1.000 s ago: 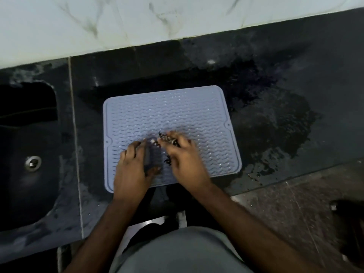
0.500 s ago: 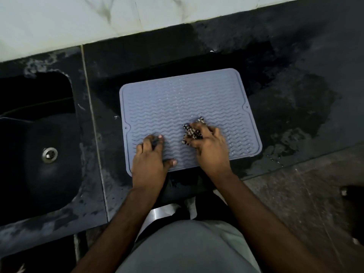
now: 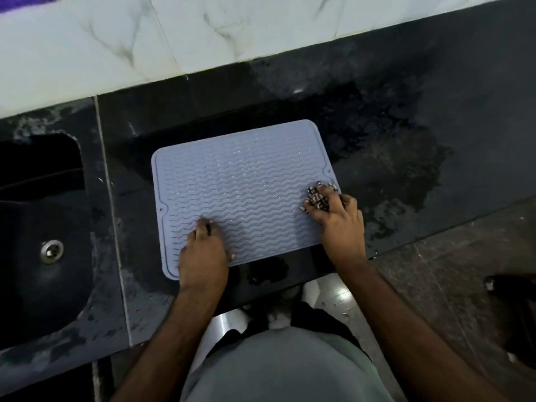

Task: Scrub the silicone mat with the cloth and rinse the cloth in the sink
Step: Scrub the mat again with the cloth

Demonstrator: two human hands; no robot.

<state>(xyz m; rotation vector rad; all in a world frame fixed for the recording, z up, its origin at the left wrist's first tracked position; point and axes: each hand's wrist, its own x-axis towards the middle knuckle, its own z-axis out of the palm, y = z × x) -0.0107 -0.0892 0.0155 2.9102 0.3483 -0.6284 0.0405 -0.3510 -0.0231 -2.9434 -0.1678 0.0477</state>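
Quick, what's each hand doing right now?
Left hand: open, fingers pressing down on the mat, holding nothing.
Right hand: fingers curled around the cloth, holding it against the mat.

Matt grey silicone mat (image 3: 243,195), ribbed in wavy lines, smooth raised rim. Dark stone counter (image 3: 406,117), polished, wet and glossy in patches, dull elsewhere. Sink (image 3: 43,285) dark and matt, with shiny metal drain (image 3: 51,250). White marble-look wall tiles (image 3: 145,39), glossy, grey-veined. Cloth (image 3: 320,195) black-and-white patterned, bunched, coarse-looking. Floor tiles (image 3: 452,274) brown, mottled.
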